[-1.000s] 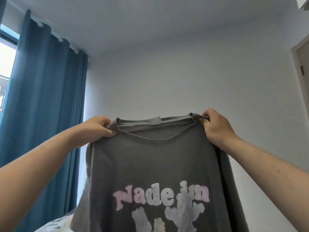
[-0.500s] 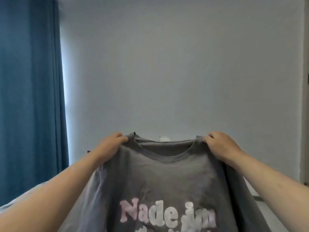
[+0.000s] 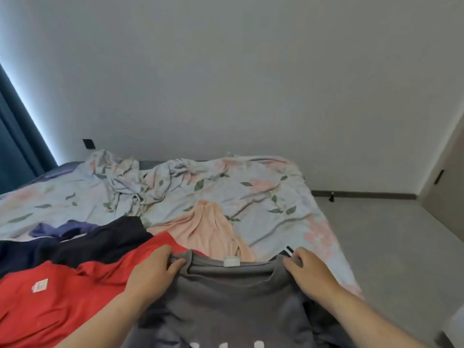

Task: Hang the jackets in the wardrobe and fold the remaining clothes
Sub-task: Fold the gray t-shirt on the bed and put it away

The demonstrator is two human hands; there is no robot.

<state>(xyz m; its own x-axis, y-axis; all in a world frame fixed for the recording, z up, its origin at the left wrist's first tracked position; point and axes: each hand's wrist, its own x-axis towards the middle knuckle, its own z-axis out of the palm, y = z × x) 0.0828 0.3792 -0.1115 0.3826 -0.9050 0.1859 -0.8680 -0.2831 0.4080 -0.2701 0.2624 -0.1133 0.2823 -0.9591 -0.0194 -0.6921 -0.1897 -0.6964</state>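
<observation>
Both my forearms reach forward over the bed point(image 3: 288, 197), wrists level. My left hand point(image 3: 153, 270) curls its fingers around the left shoulder of the grey T-shirt point(image 3: 226, 297), pinching the cloth beside the collar. My right hand point(image 3: 308, 272) grips the right shoulder the same way, knuckles up. The T-shirt sits at the bed's near edge, collar toward the wall, partly over a red garment point(image 3: 62, 292) and just in front of a peach top point(image 3: 211, 229).
</observation>
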